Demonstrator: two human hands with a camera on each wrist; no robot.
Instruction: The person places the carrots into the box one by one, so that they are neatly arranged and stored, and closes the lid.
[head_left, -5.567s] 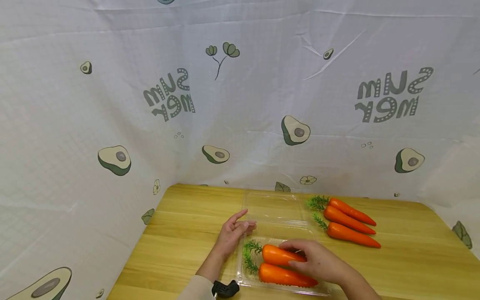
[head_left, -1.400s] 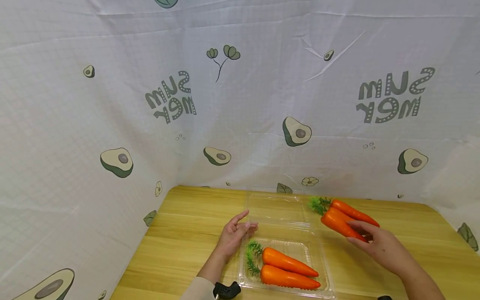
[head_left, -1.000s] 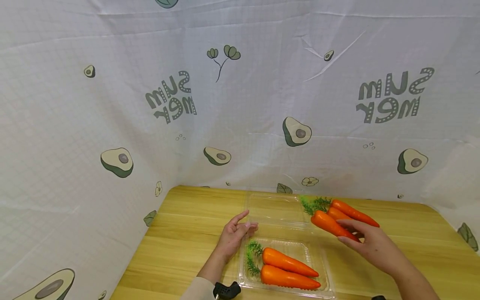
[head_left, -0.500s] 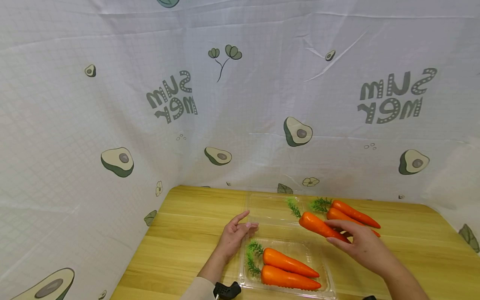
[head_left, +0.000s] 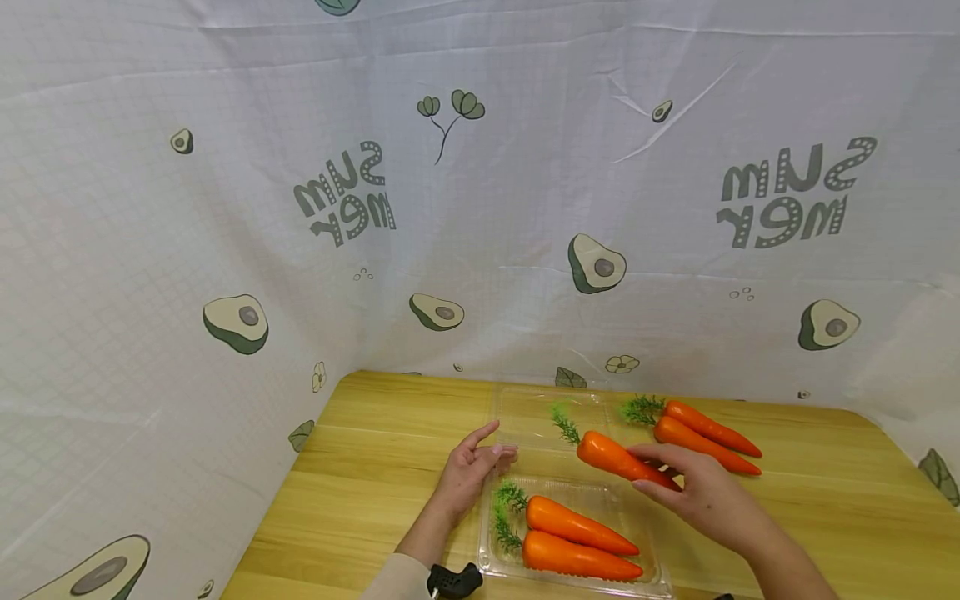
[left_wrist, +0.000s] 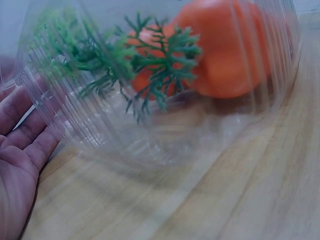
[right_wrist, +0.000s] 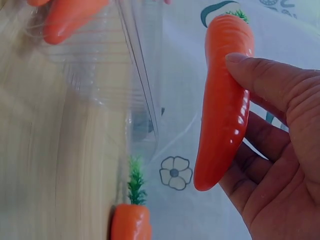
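Observation:
My right hand (head_left: pixel 701 492) grips a carrot (head_left: pixel 611 455) between thumb and fingers, its green top pointing up and to the left. In the right wrist view the held carrot (right_wrist: pixel 225 105) hangs in the air, thumb across its upper part. Below it lies a clear plastic container (head_left: pixel 652 533), its lid (head_left: pixel 551 408) folded back behind it. Two carrots, a rear one (head_left: pixel 581 525) and a front one (head_left: pixel 581 556), lie side by side inside, leafy tops to the left. My left hand (head_left: pixel 465 475) rests at the container's left side, fingers extended along its ribbed wall (left_wrist: pixel 60 110).
Two more carrots, a back one (head_left: pixel 712 427) and a nearer one (head_left: pixel 705 445), lie on the wooden table (head_left: pixel 367 467) at the back right. A white curtain (head_left: pixel 480 208) printed with avocados hangs behind and to the left.
A carrot was set down in the container earlier. My right hand then took another from the back-right group, lifted it and carried it left over the container. My left hand has stayed put.

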